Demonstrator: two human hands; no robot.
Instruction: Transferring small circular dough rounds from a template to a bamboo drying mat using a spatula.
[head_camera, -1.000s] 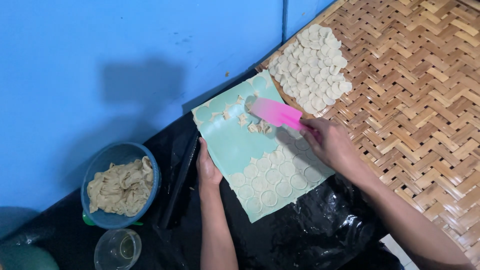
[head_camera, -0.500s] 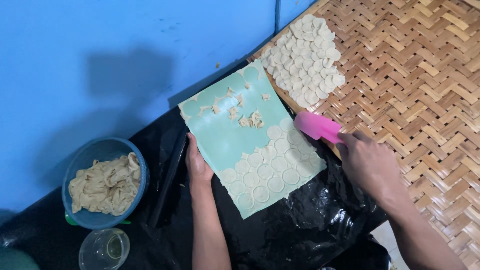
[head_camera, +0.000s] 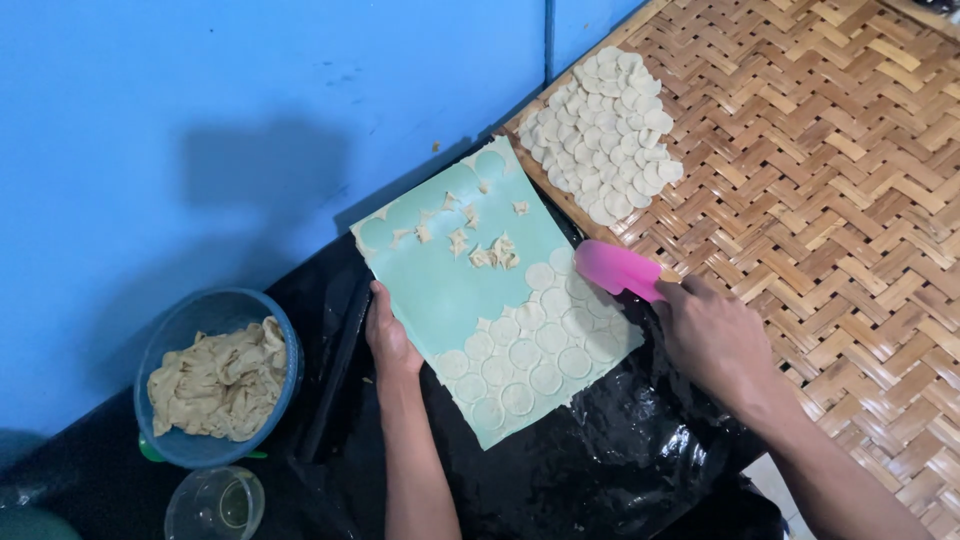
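Note:
A pale green mat (head_camera: 440, 285) lies on black plastic, its lower half covered with cut round dough discs (head_camera: 530, 355) and a few dough scraps (head_camera: 490, 252) near its middle. My left hand (head_camera: 388, 335) presses flat on the mat's left edge. My right hand (head_camera: 712, 335) grips a pink spatula (head_camera: 618, 268), its blade at the mat's right edge beside the discs. A pile of round dough discs (head_camera: 605, 135) rests on the woven bamboo tray (head_camera: 850, 200) at the upper right.
A blue bowl (head_camera: 215, 375) holding leftover dough stands at the lower left, with a clear glass cup (head_camera: 215, 503) below it. A blue wall (head_camera: 200, 120) fills the left side. Black plastic sheet (head_camera: 590, 470) covers the work surface.
My right hand has drawn the pink spatula from the middle of the mat to its right edge. The view has shifted slightly; my left hand stays on the mat.

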